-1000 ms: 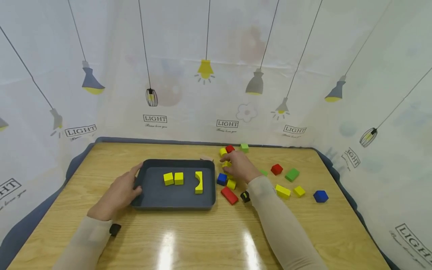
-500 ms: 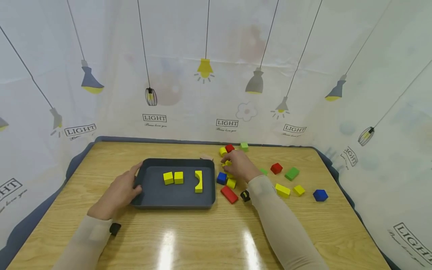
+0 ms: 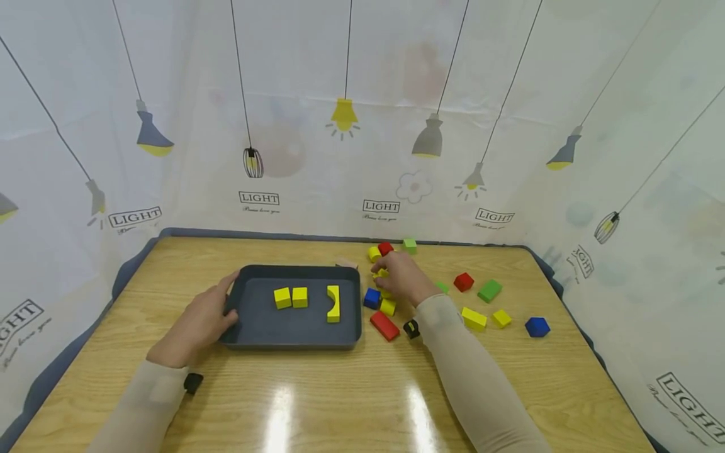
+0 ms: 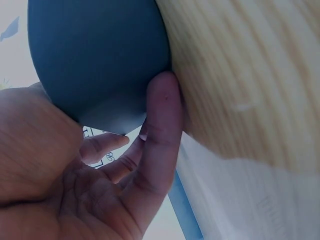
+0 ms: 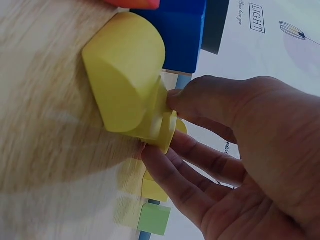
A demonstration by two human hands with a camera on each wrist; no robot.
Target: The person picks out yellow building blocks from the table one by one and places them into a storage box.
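Observation:
My left hand (image 3: 201, 321) grips the left end of a dark grey tray (image 3: 283, 329), thumb over the rim and fingers against its outside. On the tray stand two yellow cubes (image 3: 299, 297) and a yellow arch block (image 3: 333, 304). To the right of the tray, my right hand (image 3: 403, 277) pinches a yellow block (image 5: 167, 131) between thumb and fingertips, low at the table; its full shape is partly hidden. Close by in the right wrist view are a yellow cylinder (image 5: 125, 72) and a blue cube (image 5: 182, 35).
Around my right hand lie a red oblong block (image 3: 385, 326), a red block (image 3: 386, 248) and a light green block (image 3: 410, 246). Farther right are a red cube (image 3: 464, 282), a green block (image 3: 489, 291), yellow blocks (image 3: 474, 319) and a blue block (image 3: 537, 326). A printed curtain (image 3: 311, 176) borders the table.

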